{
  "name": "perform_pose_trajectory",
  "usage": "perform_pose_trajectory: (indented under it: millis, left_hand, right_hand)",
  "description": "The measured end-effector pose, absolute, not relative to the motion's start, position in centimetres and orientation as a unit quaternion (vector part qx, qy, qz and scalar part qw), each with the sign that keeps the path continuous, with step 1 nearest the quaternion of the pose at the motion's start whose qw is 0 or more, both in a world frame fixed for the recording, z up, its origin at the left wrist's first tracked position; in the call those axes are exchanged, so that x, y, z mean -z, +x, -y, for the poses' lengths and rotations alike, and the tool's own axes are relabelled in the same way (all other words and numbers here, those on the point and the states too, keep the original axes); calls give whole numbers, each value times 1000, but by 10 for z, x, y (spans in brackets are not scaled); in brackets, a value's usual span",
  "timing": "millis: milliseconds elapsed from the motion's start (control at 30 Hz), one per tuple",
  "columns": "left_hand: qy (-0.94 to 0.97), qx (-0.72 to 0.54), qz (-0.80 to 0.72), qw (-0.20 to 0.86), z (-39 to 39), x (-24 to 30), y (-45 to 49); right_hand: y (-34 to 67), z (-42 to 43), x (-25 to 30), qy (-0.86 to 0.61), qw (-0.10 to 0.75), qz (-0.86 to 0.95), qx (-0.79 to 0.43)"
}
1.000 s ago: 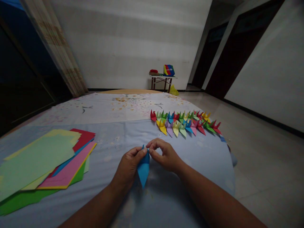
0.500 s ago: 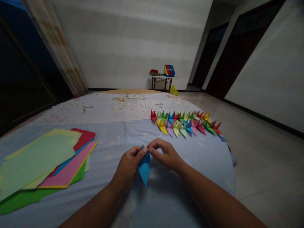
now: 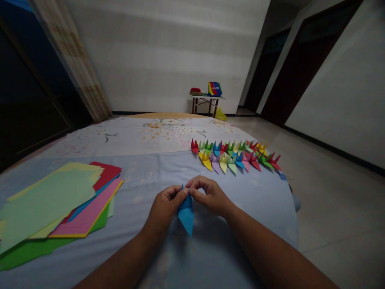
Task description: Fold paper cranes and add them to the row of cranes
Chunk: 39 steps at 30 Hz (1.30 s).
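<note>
Rows of multicoloured paper birds (image 3: 240, 162): finished. Pointed blue paper fold (image 3: 186, 219): apparently part-done, clamped in left hand (image 3: 165, 204), right hand (image 3: 209, 196) pinching its top. Flat coloured paper sheets (image 3: 57, 200): unfolded.

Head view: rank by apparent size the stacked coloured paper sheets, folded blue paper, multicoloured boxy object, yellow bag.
1. Stacked coloured paper sheets
2. Folded blue paper, partly hidden by left hand
3. Multicoloured boxy object, yellow bag: too alike to rank

Home interior, by the look of it. Floral-printed cloth (image 3: 132, 138) over rounded wooden counter (image 3: 162, 115); patterned curtain (image 3: 72, 56), plain white wall (image 3: 165, 52), dark door (image 3: 302, 64), pale tiled floor (image 3: 325, 208).
</note>
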State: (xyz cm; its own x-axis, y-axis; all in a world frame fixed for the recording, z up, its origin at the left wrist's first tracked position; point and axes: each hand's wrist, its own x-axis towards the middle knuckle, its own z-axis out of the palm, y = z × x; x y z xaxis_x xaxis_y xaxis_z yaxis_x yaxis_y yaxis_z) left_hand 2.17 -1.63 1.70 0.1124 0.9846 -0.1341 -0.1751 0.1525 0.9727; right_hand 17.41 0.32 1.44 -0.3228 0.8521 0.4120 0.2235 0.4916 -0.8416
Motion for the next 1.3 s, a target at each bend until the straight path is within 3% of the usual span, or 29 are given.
perform_pose_trajectory:
  millis: [367, 1133, 1300]
  left_hand:
    - [393, -484, -417, 662, 19, -8, 25]
    - [384, -484, -419, 665, 17, -7, 22]
    - [354, -538, -391, 658, 16, -13, 25]
  right_hand:
    - [171, -1, -16, -346, 440, 778, -284]
    - [172, -5, -12, -367, 437, 753, -328]
    - [173, -8, -10, -384, 431, 735, -356]
